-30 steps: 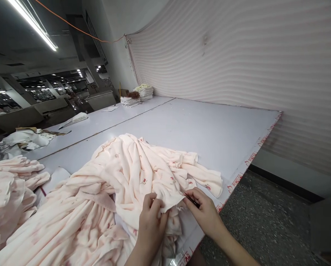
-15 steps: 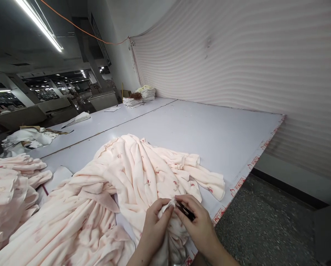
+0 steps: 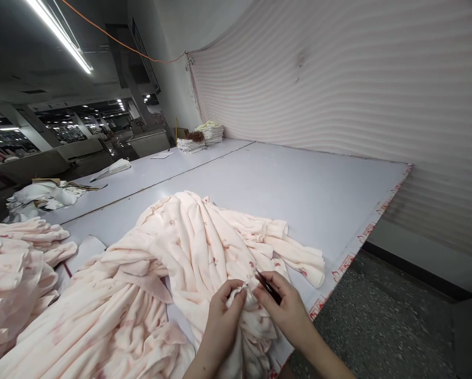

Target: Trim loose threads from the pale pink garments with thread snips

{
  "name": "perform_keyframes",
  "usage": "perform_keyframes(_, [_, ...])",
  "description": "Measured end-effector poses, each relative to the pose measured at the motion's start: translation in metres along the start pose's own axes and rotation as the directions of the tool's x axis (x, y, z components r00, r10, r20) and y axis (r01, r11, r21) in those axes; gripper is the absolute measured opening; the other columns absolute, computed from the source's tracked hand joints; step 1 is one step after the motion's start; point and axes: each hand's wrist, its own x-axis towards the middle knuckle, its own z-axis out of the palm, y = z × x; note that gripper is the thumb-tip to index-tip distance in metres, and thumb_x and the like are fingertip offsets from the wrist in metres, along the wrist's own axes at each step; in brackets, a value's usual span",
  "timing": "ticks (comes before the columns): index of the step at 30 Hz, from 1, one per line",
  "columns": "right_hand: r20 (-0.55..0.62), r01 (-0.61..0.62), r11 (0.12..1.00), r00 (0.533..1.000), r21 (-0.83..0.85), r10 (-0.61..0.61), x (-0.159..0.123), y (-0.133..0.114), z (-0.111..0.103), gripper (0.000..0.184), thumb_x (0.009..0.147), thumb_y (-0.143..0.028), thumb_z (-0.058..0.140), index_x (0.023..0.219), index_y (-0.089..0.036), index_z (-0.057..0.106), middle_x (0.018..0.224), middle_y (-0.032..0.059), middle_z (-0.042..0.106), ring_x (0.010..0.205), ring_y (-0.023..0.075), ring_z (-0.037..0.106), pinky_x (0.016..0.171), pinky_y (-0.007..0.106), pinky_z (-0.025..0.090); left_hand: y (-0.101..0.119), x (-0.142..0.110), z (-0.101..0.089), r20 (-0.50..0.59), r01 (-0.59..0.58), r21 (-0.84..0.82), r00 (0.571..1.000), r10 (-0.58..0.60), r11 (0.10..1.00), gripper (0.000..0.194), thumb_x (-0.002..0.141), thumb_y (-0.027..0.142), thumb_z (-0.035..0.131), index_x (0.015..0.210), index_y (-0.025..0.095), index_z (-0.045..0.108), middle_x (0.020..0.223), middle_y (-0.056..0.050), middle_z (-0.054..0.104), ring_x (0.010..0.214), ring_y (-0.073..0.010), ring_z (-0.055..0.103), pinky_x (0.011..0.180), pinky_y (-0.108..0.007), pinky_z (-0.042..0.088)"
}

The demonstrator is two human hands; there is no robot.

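Observation:
A pale pink garment (image 3: 173, 273) with small red flowers lies crumpled on the grey table (image 3: 291, 195). At its near edge my left hand (image 3: 224, 321) pinches a bunched fold of the fabric, fingers closed on it. Just to the right, my right hand (image 3: 285, 310) grips a small dark tool (image 3: 268, 287), like thread snips, whose tip points at the fold my left hand holds. The two hands almost touch.
More of the same pink garments are stacked at the left edge (image 3: 10, 279). White fabric scraps (image 3: 42, 197) and folded piles (image 3: 200, 138) lie farther back. The table's right edge (image 3: 354, 252) drops to a dark speckled floor. A ribbed curtain wall stands behind.
Both hands drew closer together and slightly nearer me, gathering the fabric into a tighter bunch. The dark tool in my right hand has tilted up toward the pinched fold.

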Motion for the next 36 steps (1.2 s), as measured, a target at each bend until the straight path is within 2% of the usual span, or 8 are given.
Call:
perform_keyframes(14, [0.105,-0.063,0.998,0.993,0.018,0.061,0.005,0.005,-0.009,0.022,0.081,-0.037,0.058,0.084,-0.019,0.070,0.085,0.0051,0.069,0.083,0.0206,0.062,0.075,0.027,0.048,0.007,0.003,-0.005,0.139,0.002,0.013,0.990,-0.003,1.000,0.013,0.079,0.031,0.057,0.082,0.018,0.058,0.078,0.000,0.063,0.079,-0.0178,0.059,0.074,-0.024,0.044])
perform_keyframes(18, [-0.015,-0.106,0.993,0.994,-0.056,0.105,0.008,0.035,-0.025,0.030,0.080,-0.039,0.056,0.101,-0.018,0.063,0.094,0.0070,0.066,0.084,0.0203,0.060,0.075,0.029,0.048,0.006,0.008,-0.036,-0.155,0.036,0.116,0.988,-0.018,0.993,0.029,0.071,0.040,0.066,0.067,0.020,0.045,0.054,0.007,0.049,0.053,-0.0115,0.048,0.054,-0.019,0.038])
perform_keyframes(21, [-0.068,-0.109,0.930,0.994,-0.351,0.090,0.011,0.062,-0.032,0.034,0.076,-0.031,0.057,0.108,-0.022,0.058,0.101,0.0067,0.062,0.082,0.0215,0.059,0.072,0.032,0.047,0.004,0.016,-0.057,-0.420,-0.007,0.162,0.904,0.075,0.987,0.033,0.068,0.038,0.068,0.063,0.020,0.041,0.054,0.008,0.044,0.055,-0.0104,0.047,0.055,-0.018,0.036])
perform_keyframes(25, [-0.082,-0.091,0.896,0.995,-0.436,0.061,0.019,0.077,-0.036,0.014,0.079,-0.028,0.049,0.081,-0.023,0.061,0.089,0.0054,0.058,0.078,0.0220,0.058,0.067,0.032,0.045,0.007,0.024,-0.075,-0.571,-0.158,-0.057,0.815,0.098,0.986,0.034,0.066,0.033,0.068,0.062,0.020,0.036,0.072,0.002,0.060,0.075,-0.0153,0.059,0.066,-0.021,0.044])
perform_keyframes(29, [-0.104,-0.098,0.953,0.992,-0.288,0.071,0.033,0.076,-0.051,0.020,0.085,-0.038,0.044,0.081,-0.021,0.054,0.081,0.0029,0.057,0.076,0.0197,0.055,0.067,0.030,0.044,0.013,0.019,-0.109,-0.615,-0.094,-0.213,0.787,-0.058,0.972,0.032,0.059,0.030,0.070,0.069,0.022,0.041,0.059,0.009,0.056,0.050,-0.0105,0.053,0.050,-0.018,0.041])
perform_keyframes(32, [-0.092,-0.117,0.979,0.991,-0.169,0.102,0.041,0.071,-0.060,0.026,0.086,-0.042,0.042,0.076,-0.019,0.051,0.068,-0.0007,0.053,0.065,0.0169,0.052,0.061,0.027,0.043,0.015,0.010,-0.123,-0.473,-0.008,0.002,0.881,0.008,1.000,0.025,0.060,0.030,0.071,0.075,0.020,0.054,0.066,0.006,0.060,0.056,-0.0120,0.055,0.050,-0.018,0.042])
perform_keyframes(34, [-0.079,-0.115,0.989,0.991,-0.097,0.108,0.043,0.064,-0.057,0.027,0.084,-0.042,0.045,0.075,-0.018,0.051,0.068,-0.0011,0.052,0.066,0.0159,0.051,0.061,0.026,0.043,0.014,0.005,-0.111,-0.189,0.017,0.216,0.982,0.025,0.976,0.020,0.068,0.030,0.066,0.085,0.020,0.062,0.081,0.001,0.065,0.070,-0.0162,0.060,0.060,-0.022,0.048])
perform_keyframes(36, [-0.068,-0.111,0.993,0.992,-0.038,0.109,0.043,0.055,-0.046,0.026,0.083,-0.042,0.049,0.075,-0.018,0.053,0.069,-0.0012,0.052,0.067,0.0152,0.051,0.062,0.025,0.042,0.011,0.004,-0.081,0.102,-0.042,0.341,0.995,0.007,0.939,0.029,0.076,0.029,0.060,0.104,0.024,0.061,0.093,-0.002,0.065,0.082,-0.0186,0.062,0.072,-0.027,0.049])
